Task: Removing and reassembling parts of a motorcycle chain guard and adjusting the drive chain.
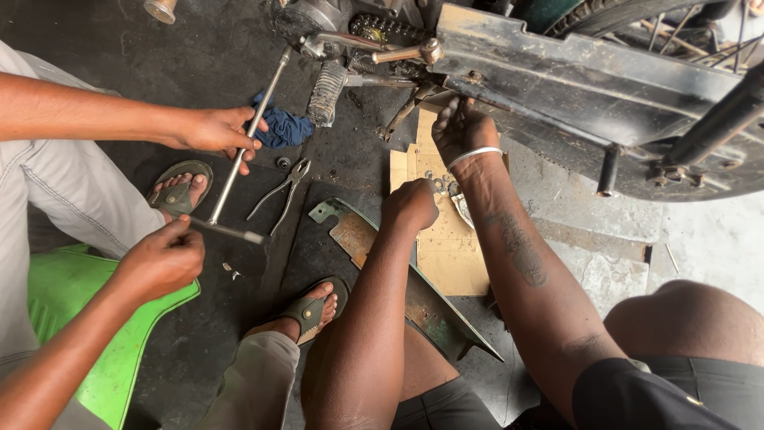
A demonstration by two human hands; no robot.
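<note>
Oily dark floor [199, 48] spreads below a motorcycle. A co-worker's hands hold a long wrench [243, 155] beside pliers [282, 191]. The left hand [410, 205] is fisted over cardboard [450, 247], its contents hidden. The right hand [464, 131] curls its fingers around the lower edge of the black metal guard [557, 80], which is probably stiff, heavy and greasy, and that edge looks like the best place to grip it.

Pliers [280, 193] lie on the dark floor [199, 56] at centre left, a crumpled blue rag [285, 129] just above them. A green plastic panel [76, 318] fills the lower left corner. A ribbed footpeg [326, 93] hangs at upper centre.
</note>
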